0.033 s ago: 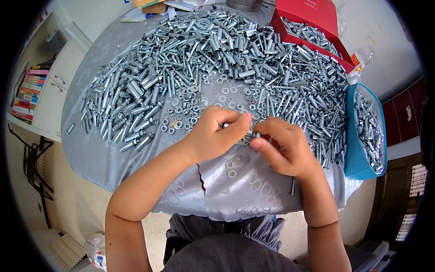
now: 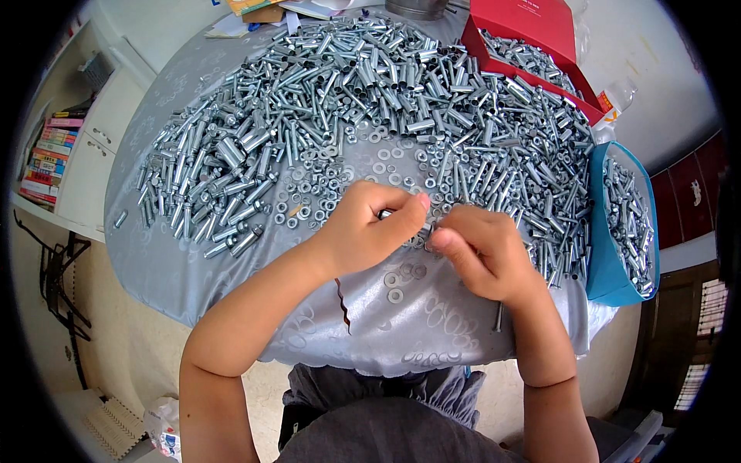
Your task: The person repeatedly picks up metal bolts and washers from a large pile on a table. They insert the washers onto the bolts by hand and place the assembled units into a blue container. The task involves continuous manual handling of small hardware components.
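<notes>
My left hand (image 2: 374, 228) is closed over a shiny metal bolt (image 2: 384, 214). One end of it shows between the thumb and the curled fingers; the rest is hidden. Close beside it on the right, my right hand (image 2: 486, 251) has its thumb and bent fingers pinched together near the bolt's other end. What lies in that pinch is mostly covered. Flat washers (image 2: 395, 295) lie just below the hands. Beyond them are loose nuts and washers (image 2: 309, 185). A single long bolt (image 2: 499, 318) lies under my right wrist.
A big heap of metal sleeves and bolts (image 2: 363, 77) covers the far part of the grey tablecloth (image 2: 154, 262). At the right stand a red box (image 2: 532, 15) and a blue container (image 2: 606, 262), both holding metal pieces. A dark wavy strip (image 2: 342, 305) lies near the front edge.
My right thumb and fingertips have shifted slightly and closed further over the small metal part between them. The left hand stays in place.
</notes>
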A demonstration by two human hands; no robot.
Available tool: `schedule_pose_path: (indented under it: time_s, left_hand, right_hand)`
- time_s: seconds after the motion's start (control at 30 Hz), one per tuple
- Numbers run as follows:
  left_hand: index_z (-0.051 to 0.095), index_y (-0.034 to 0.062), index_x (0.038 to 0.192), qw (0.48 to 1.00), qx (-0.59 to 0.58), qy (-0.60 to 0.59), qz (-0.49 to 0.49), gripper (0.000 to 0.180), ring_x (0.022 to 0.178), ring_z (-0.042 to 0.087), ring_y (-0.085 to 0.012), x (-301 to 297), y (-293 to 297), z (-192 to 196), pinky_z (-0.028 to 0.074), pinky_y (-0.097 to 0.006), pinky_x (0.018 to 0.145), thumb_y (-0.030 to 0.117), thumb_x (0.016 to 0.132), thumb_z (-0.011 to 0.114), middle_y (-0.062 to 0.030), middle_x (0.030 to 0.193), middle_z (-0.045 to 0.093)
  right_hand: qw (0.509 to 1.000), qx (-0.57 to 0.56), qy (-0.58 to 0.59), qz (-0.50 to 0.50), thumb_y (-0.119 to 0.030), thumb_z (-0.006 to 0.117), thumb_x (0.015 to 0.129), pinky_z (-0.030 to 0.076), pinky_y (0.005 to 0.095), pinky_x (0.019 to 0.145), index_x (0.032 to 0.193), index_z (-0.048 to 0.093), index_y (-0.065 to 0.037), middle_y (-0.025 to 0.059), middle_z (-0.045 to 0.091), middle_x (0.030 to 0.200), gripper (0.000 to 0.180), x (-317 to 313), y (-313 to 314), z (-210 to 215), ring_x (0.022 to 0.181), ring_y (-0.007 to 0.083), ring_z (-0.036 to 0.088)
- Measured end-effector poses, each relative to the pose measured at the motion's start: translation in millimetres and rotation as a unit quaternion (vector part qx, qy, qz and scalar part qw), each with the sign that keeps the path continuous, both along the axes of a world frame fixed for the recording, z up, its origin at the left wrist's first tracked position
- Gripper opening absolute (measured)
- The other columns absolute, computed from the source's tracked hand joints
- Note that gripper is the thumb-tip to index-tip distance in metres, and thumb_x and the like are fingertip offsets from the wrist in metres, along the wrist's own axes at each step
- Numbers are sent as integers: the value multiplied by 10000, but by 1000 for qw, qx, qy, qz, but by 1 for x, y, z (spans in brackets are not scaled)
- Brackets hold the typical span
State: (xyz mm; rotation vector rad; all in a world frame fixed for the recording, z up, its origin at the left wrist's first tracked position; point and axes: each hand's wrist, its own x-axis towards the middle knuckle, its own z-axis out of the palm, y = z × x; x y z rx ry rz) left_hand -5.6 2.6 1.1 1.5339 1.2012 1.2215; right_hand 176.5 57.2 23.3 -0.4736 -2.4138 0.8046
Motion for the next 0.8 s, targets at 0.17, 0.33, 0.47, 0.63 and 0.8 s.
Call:
schedule_pose_path:
  time_s: [0.17,0.33,0.47,0.63,0.8]
  left_hand:
    - [585,-28,666,1000,-9,-10,0,347,498,378,-49,0,-2,1,312,-255,445,253,860,520,-8,496,453]
    - [585,-24,672,1000,-10,-2,-5,344,501,381,-49,0,0,-1,310,-254,445,253,863,514,-6,501,458]
    - [584,-22,670,1000,-11,-2,5,340,498,381,-49,-1,-1,0,308,-254,442,248,863,510,-7,499,455]
    - [601,-27,704,1000,-9,19,-2,322,502,398,-51,-1,2,-3,322,-251,445,241,860,513,-13,507,482]
    - [624,-31,770,1000,-14,10,3,315,524,440,-62,2,0,1,357,-250,468,252,861,520,-31,549,536]
  right_hand:
    - [1000,-19,9,-20,-224,634,777,418,310,464,845,576,-38,77,550,653,206,-3,-2,3,507,210,538]
    - [1000,-14,-5,0,-233,627,785,436,311,485,882,570,-37,83,561,670,226,2,1,-1,531,227,556]
    - [999,-25,-13,-28,-230,628,788,436,305,485,886,569,-35,83,561,672,226,-4,-4,1,538,222,562]
    - [999,-38,-14,-17,-220,637,783,433,294,480,874,578,-39,85,567,687,212,-3,-3,1,549,223,570]
    - [1000,-5,-11,-14,-203,637,784,433,293,478,869,582,-39,88,572,702,192,-1,1,-3,562,225,575]
